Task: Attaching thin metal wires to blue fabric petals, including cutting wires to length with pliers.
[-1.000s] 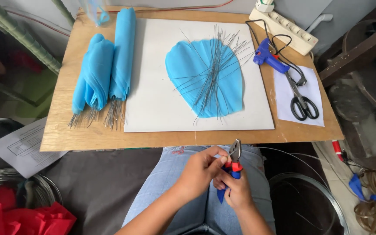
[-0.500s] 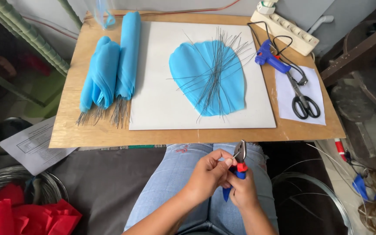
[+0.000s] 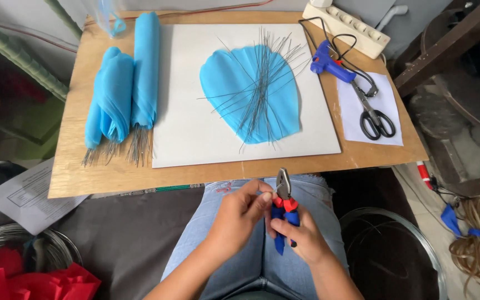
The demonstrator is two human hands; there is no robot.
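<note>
Pliers (image 3: 283, 206), red-and-blue handled, jaws upward, were grasped by right hand (image 3: 298, 239); left hand (image 3: 240, 214) pinched beside them, near wooden board (image 3: 84, 178).

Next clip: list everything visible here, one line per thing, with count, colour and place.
pliers: one, red and blue handles, in the hands over the lap
board: one, light wood, across the view
white sheet: one, middle of board
blue petals: a flat pile, on the sheet
wires: many, grey, strewn over the petals
blue bundles: two, wire stems, board's left
glue gun: one, blue, board's right
scissors: one, black, on white paper
power strip: one, cream, far right corner
wire coil: one, grey, lower left
red fabric: a heap, lower left
left hand: fingers at the pliers' head
right hand: gripping the handles
</note>
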